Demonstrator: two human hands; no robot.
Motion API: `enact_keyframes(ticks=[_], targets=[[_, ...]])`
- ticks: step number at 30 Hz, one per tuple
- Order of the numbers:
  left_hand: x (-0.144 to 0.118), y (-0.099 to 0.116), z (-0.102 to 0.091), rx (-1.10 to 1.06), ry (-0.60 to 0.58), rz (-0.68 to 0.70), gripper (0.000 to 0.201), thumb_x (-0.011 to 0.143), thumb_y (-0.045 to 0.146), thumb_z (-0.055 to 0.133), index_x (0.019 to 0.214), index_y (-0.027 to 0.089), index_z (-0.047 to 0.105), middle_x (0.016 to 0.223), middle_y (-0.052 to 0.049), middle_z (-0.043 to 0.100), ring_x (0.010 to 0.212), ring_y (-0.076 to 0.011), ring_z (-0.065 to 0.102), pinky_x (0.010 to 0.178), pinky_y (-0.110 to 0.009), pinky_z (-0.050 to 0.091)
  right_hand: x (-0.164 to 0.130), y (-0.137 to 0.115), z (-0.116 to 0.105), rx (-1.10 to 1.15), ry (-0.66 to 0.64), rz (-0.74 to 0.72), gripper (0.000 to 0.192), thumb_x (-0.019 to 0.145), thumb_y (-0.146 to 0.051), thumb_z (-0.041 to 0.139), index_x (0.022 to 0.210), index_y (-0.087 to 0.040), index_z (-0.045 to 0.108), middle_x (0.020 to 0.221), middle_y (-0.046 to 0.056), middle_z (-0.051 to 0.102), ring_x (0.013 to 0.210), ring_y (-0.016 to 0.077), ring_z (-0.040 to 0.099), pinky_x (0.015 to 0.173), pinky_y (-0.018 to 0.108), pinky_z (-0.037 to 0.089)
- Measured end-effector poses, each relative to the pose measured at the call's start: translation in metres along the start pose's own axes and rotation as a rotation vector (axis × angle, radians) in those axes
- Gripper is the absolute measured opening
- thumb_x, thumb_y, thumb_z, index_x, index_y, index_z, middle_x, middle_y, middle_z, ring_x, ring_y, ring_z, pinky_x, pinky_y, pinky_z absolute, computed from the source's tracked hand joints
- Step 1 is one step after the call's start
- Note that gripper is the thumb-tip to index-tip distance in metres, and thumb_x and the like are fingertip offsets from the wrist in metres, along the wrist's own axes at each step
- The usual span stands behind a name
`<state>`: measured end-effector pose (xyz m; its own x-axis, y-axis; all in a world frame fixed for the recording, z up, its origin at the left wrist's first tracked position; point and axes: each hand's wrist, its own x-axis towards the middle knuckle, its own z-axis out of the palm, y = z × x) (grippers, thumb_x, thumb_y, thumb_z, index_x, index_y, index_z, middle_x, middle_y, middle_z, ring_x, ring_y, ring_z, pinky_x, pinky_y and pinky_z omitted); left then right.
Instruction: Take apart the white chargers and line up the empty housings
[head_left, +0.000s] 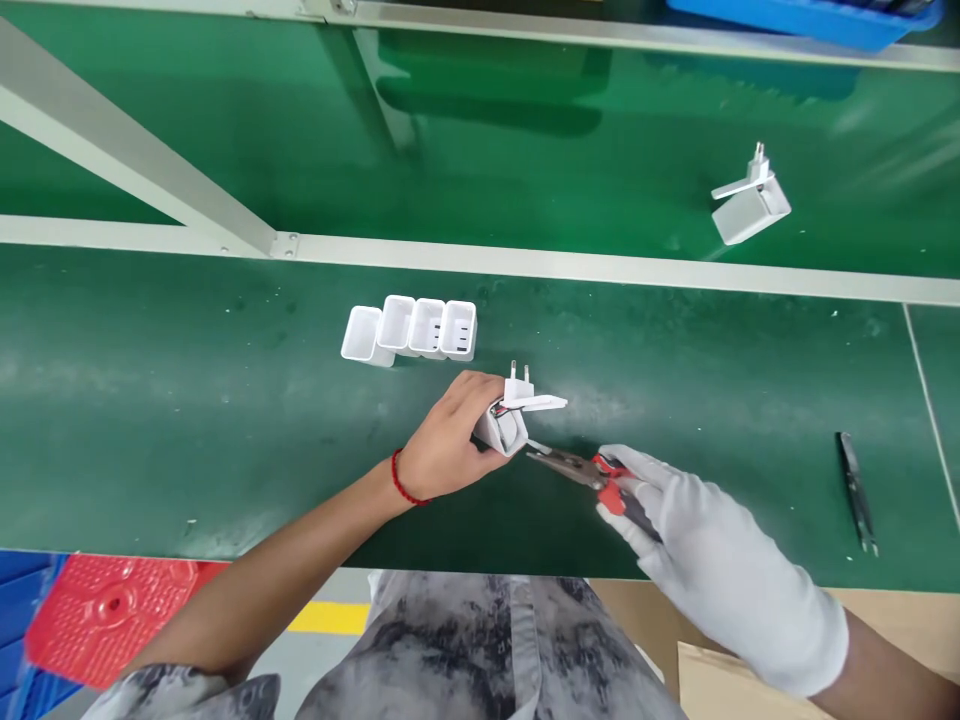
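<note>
Bare left hand (450, 440), with a red cord at the wrist, closes around a white plastic charger housing (504, 428) near the middle of the green work mat (225, 400); its two-pin plug lid (531, 397) stands open above. White-gloved right hand (697, 545) grips red-handled needle-nose pliers (581, 470), tips touching the housing's open end. Four empty white plastic shells (411, 330) sit in a row just beyond. Another white charger (750, 200) lies far right, black tweezers (856, 490) near right.

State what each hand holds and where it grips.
The left hand grips the white charger shell around its body. The gloved right hand holds the pliers by their red handles.
</note>
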<state>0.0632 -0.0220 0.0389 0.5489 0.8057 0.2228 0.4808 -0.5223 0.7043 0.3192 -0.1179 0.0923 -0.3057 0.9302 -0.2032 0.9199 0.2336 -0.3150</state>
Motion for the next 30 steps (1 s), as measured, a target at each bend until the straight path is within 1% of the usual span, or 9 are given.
enact_keyframes(ticks=[4, 7, 8, 12, 17, 21, 25, 27, 30], targets=[[0.001, 0.002, 0.001, 0.028, -0.012, 0.025, 0.043, 0.076, 0.009, 0.062, 0.117, 0.019, 0.05, 0.108, -0.009, 0.062, 0.101, -0.0236, 0.058, 0.089, -0.037, 0.051, 0.01, -0.01, 0.001, -0.216, -0.03, -0.05, 0.034, 0.091, -0.033, 0.047, 0.103, -0.014, 0.073, 0.105, 0.017, 0.073, 0.071, 0.0275, 0.071, 0.056, 0.036, 0.053], [0.001, 0.002, 0.001, 0.039, -0.037, 0.036, 0.045, 0.076, 0.008, 0.061, 0.118, 0.018, 0.05, 0.11, -0.009, 0.062, 0.102, -0.024, 0.056, 0.092, -0.037, 0.05, 0.015, -0.014, 0.001, -0.312, -0.03, -0.017, 0.03, 0.09, -0.034, 0.05, 0.093, -0.014, 0.072, 0.078, 0.014, 0.072, 0.051, 0.0202, 0.06, 0.047, 0.03, 0.04], [0.0, 0.002, 0.001, 0.044, -0.04, 0.035, 0.044, 0.076, 0.007, 0.061, 0.118, 0.017, 0.05, 0.11, -0.009, 0.062, 0.102, -0.024, 0.056, 0.092, -0.037, 0.05, 0.017, -0.015, 0.0, -0.326, -0.035, -0.013, 0.029, 0.09, -0.034, 0.05, 0.092, -0.014, 0.071, 0.074, 0.013, 0.071, 0.048, 0.0183, 0.057, 0.046, 0.029, 0.037], [0.0, 0.0, 0.001, 0.068, -0.032, 0.042, 0.039, 0.077, 0.008, 0.061, 0.115, 0.015, 0.05, 0.109, -0.01, 0.062, 0.101, -0.0238, 0.055, 0.091, -0.036, 0.05, 0.021, -0.018, -0.005, -0.309, -0.056, -0.01, 0.028, 0.093, -0.031, 0.046, 0.095, -0.015, 0.069, 0.078, 0.011, 0.069, 0.053, 0.0149, 0.056, 0.049, 0.026, 0.033], [0.0, -0.002, 0.002, 0.094, -0.05, 0.046, 0.037, 0.078, 0.008, 0.058, 0.114, 0.014, 0.051, 0.11, -0.01, 0.063, 0.101, -0.0238, 0.054, 0.091, -0.035, 0.049, 0.022, -0.019, -0.008, -0.374, -0.117, 0.068, 0.03, 0.096, -0.032, 0.044, 0.088, -0.014, 0.066, 0.066, 0.007, 0.062, 0.05, 0.0132, 0.053, 0.05, 0.025, 0.029], [0.0, -0.001, 0.003, 0.154, -0.07, 0.063, 0.038, 0.076, 0.007, 0.057, 0.113, 0.013, 0.051, 0.109, -0.01, 0.063, 0.099, -0.0239, 0.054, 0.091, -0.036, 0.05, 0.023, -0.02, -0.007, -0.404, -0.142, 0.074, 0.028, 0.096, -0.03, 0.044, 0.083, -0.014, 0.063, 0.063, 0.007, 0.058, 0.05, 0.0135, 0.05, 0.05, 0.025, 0.026], [0.005, 0.003, 0.003, 0.308, -0.09, 0.108, 0.035, 0.074, 0.008, 0.055, 0.108, 0.01, 0.053, 0.101, -0.011, 0.064, 0.09, -0.0258, 0.055, 0.082, -0.039, 0.052, 0.03, -0.02, -0.008, -0.412, -0.134, 0.072, 0.023, 0.094, -0.025, 0.046, 0.079, -0.015, 0.061, 0.068, 0.008, 0.059, 0.055, 0.0152, 0.052, 0.051, 0.026, 0.026], [0.009, 0.005, 0.002, 0.363, -0.085, 0.133, 0.032, 0.073, 0.01, 0.055, 0.105, 0.009, 0.055, 0.094, -0.011, 0.064, 0.084, -0.0254, 0.055, 0.076, -0.039, 0.052, 0.035, -0.016, -0.008, -0.395, -0.132, 0.079, 0.024, 0.093, -0.029, 0.049, 0.077, -0.016, 0.059, 0.067, 0.006, 0.058, 0.051, 0.0138, 0.05, 0.05, 0.026, 0.023], [0.015, 0.007, -0.001, 0.433, -0.097, 0.158, 0.027, 0.074, 0.016, 0.056, 0.1, 0.01, 0.057, 0.084, -0.009, 0.062, 0.074, -0.0241, 0.055, 0.066, -0.038, 0.051, 0.039, -0.004, -0.011, -0.393, -0.12, -0.008, 0.029, 0.092, -0.036, 0.052, 0.069, -0.018, 0.056, 0.061, 0.003, 0.054, 0.045, 0.0116, 0.043, 0.048, 0.027, 0.017]])
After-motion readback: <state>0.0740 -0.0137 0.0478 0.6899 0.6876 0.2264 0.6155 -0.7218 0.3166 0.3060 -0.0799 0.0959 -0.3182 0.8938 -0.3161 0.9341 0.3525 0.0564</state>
